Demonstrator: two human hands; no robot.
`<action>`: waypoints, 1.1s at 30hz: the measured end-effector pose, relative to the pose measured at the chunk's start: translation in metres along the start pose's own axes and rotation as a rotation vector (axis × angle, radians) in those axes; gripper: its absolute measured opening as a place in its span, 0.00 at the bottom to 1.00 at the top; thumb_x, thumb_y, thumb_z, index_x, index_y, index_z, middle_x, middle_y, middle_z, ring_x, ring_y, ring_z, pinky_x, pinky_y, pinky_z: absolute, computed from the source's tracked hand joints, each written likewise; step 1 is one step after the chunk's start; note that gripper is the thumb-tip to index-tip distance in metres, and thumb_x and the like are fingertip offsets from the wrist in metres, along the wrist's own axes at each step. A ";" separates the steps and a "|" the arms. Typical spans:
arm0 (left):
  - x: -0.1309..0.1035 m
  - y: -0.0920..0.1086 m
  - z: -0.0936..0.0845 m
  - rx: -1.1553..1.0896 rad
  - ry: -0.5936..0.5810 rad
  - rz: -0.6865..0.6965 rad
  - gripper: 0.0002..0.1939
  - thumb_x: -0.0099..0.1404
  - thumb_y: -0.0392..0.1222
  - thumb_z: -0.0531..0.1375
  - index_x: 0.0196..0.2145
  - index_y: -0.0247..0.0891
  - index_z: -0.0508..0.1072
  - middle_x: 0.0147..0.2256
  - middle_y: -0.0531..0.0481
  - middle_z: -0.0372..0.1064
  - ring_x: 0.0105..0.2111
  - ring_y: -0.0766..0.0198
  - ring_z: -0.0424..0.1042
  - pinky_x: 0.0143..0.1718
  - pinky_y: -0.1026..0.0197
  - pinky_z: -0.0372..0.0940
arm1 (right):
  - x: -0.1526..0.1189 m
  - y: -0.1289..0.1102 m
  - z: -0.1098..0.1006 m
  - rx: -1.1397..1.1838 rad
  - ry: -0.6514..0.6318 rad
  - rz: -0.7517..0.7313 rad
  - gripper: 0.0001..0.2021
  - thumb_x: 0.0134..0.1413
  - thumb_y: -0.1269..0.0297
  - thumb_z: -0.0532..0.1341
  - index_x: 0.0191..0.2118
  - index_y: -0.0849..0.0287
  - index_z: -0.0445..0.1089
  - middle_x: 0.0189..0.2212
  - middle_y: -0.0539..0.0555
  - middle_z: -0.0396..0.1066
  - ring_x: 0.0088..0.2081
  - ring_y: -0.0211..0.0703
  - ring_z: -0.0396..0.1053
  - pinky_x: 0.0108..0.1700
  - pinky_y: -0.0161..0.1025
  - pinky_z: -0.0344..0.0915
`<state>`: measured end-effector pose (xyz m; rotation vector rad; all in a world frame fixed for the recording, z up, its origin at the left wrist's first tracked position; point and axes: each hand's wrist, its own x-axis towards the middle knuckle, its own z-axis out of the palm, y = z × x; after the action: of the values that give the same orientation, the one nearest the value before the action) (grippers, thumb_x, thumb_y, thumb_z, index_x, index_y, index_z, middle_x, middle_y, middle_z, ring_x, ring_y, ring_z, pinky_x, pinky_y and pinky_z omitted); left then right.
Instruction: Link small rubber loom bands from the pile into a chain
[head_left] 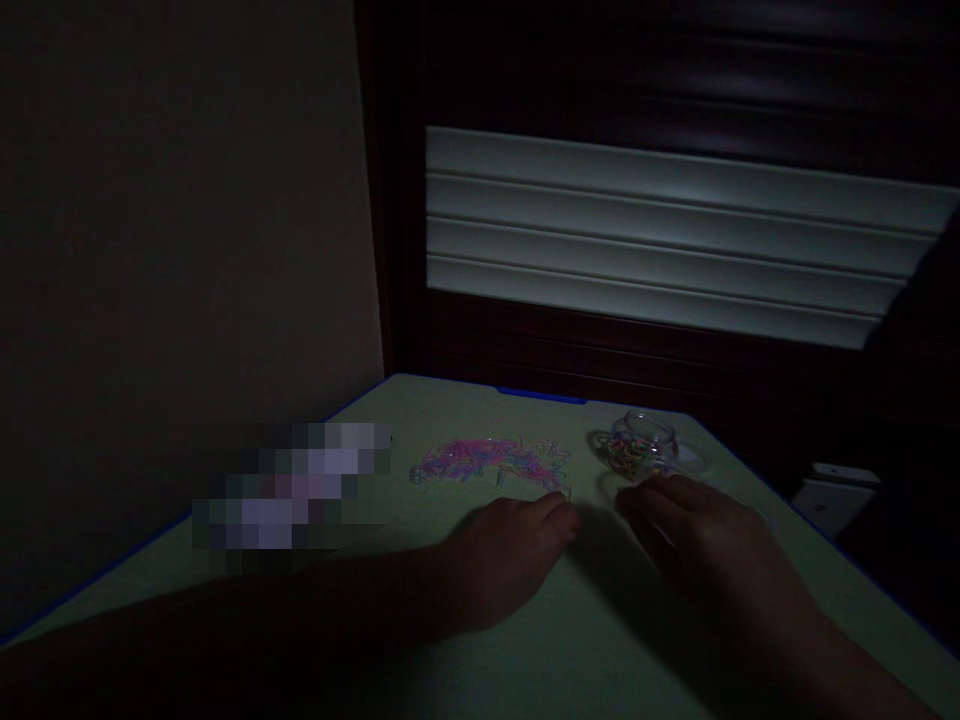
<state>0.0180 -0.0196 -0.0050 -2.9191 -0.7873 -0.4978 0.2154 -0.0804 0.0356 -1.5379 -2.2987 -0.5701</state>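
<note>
A loose pile of thin pink, purple and blue looped pieces (487,462) lies on the pale tabletop; too dim to tell whether they are rubber bands or paper clips. My left hand (517,555) is at the pile's near right end, fingers curled and pinched, a thin pale piece showing at the fingertips. To the right stands a clear open jar (645,430) partly filled with multicoloured small pieces (628,455). My right hand (697,535) is just in front of the jar, its fingers drawn together; whatever they hold is hidden.
A clear round lid-like thing (686,458) lies beside the jar. The table (450,670) has a blue edge. Behind it are a dark panel and pale slats (637,230); a wall (187,200) rises at left. A white box-like thing (836,495) is past the right edge. A blurred patch covers something at left.
</note>
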 end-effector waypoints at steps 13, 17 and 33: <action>-0.002 -0.001 0.000 0.026 -0.029 0.003 0.10 0.68 0.36 0.42 0.38 0.38 0.61 0.35 0.51 0.62 0.29 0.66 0.66 0.28 0.63 0.61 | -0.001 0.007 -0.017 -0.417 -0.067 0.287 0.07 0.47 0.76 0.56 0.31 0.59 0.68 0.27 0.53 0.69 0.28 0.45 0.66 0.28 0.39 0.56; -0.002 0.000 -0.002 0.033 -0.034 0.000 0.09 0.67 0.35 0.43 0.38 0.38 0.61 0.34 0.50 0.62 0.28 0.66 0.65 0.28 0.63 0.60 | -0.001 0.009 -0.016 -0.418 -0.086 0.275 0.08 0.46 0.77 0.55 0.31 0.59 0.68 0.27 0.54 0.69 0.28 0.46 0.66 0.28 0.40 0.56; -0.001 -0.001 0.000 0.015 -0.043 -0.004 0.08 0.65 0.33 0.44 0.38 0.38 0.61 0.34 0.49 0.63 0.28 0.65 0.65 0.27 0.63 0.59 | -0.003 0.011 -0.013 -0.372 -0.089 0.246 0.13 0.47 0.78 0.53 0.38 0.61 0.70 0.32 0.57 0.71 0.32 0.48 0.68 0.31 0.42 0.61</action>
<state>0.0168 -0.0191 -0.0055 -2.9240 -0.7985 -0.4294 0.2268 -0.0855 0.0474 -2.0173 -2.1028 -0.9155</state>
